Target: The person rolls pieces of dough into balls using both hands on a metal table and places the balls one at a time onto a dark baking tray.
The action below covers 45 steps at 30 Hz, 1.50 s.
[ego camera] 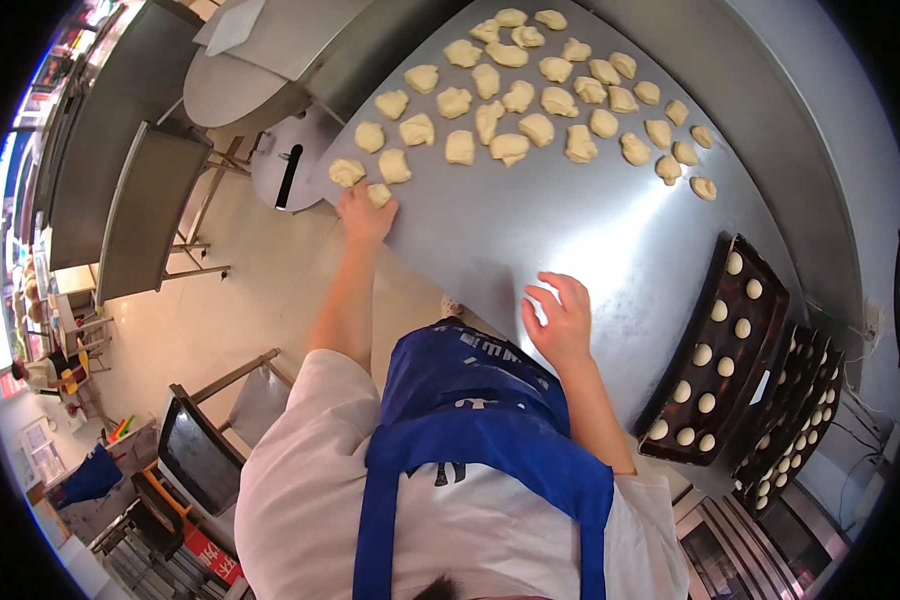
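My left hand [367, 215] is at the left edge of the stainless steel table [495, 217], its fingers around a small piece of dough [379, 196]. Just beyond it lie a rough dough lump [346, 172] and another dough piece [395, 166]. My right hand [559, 315] hovers over the near part of the table, fingers curled apart with nothing between them. Many uneven pale dough pieces [510, 148] are spread over the far half of the table. At the right, a dark baking tray [757, 352] holds rows of round dough balls [707, 403].
More dark trays with dough balls [784, 474] stand beyond the first at the right. A metal wall [817, 202] borders the table's right side. Steel cabinets [150, 210] and a round lid [277, 165] are at the left. Behind on the left, a person [49, 373] sits.
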Each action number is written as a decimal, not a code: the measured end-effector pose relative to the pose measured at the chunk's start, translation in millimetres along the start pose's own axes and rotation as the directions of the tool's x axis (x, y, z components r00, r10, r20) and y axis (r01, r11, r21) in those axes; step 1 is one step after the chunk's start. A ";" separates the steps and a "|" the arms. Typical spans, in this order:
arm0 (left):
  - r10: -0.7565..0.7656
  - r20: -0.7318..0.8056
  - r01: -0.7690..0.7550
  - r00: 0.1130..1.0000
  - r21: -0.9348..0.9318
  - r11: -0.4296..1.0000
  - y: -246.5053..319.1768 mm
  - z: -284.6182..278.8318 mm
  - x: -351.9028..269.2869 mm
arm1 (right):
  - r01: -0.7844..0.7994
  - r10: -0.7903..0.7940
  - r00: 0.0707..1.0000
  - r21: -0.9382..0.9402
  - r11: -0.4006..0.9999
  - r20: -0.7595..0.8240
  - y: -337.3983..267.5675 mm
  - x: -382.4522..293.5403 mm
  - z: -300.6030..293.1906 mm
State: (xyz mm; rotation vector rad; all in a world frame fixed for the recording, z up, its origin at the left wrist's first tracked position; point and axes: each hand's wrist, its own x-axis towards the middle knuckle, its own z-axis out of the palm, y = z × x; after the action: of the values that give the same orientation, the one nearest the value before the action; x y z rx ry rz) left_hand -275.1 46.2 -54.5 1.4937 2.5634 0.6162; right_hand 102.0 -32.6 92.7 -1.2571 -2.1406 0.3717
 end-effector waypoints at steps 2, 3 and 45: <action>0.094 0.027 -0.091 0.995 -0.104 0.990 -2.6 1.9 2.4 | 0.077 -0.079 0.996 0.046 0.996 0.043 -18.7 27.5 32.8; 0.078 0.028 -0.075 0.997 -0.104 0.992 -9.3 1.3 0.2 | 0.119 -0.124 0.990 0.069 0.990 0.066 -23.5 40.5 52.3; 0.012 0.481 0.250 0.877 -0.476 0.843 -41.7 -60.5 40.0 | -0.485 0.475 0.872 0.081 0.871 0.116 -8.5 22.5 39.9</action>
State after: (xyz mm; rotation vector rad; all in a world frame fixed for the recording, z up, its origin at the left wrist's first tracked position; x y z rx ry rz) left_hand -346.9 44.9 -11.8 1.1046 1.8903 0.7516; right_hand 62.8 -14.9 74.9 -1.7340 -1.8255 0.7579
